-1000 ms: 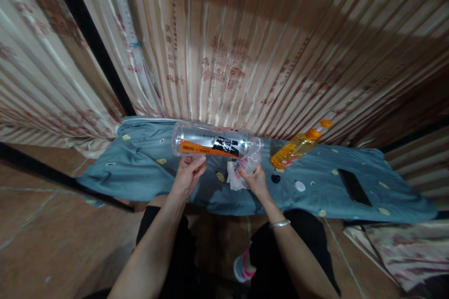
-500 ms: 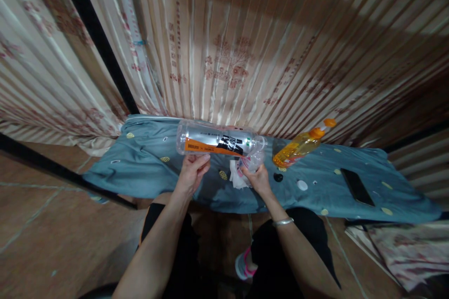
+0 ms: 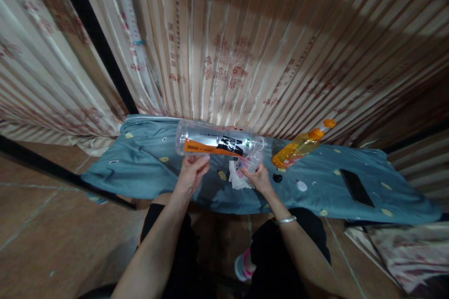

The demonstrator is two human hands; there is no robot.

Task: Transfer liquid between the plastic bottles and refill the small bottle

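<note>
My left hand is closed round the lower side of a large clear plastic bottle with a silver and orange label. The bottle lies sideways in the air, its neck to the right. A smaller clear plastic bottle with a pink and blue marking is gripped in my right hand. It is tilted beneath the large bottle's neck; whether the two mouths touch, I cannot tell. Behind my right fingers rests a crumpled white tissue. A black cap and a white cap lie right of that hand.
A dish-soap bottle with orange liquid and a raised orange top stands at the back right. Farther right lies a dark phone. Blue patterned cloth covers the low surface. Black poles and a pleated curtain border it.
</note>
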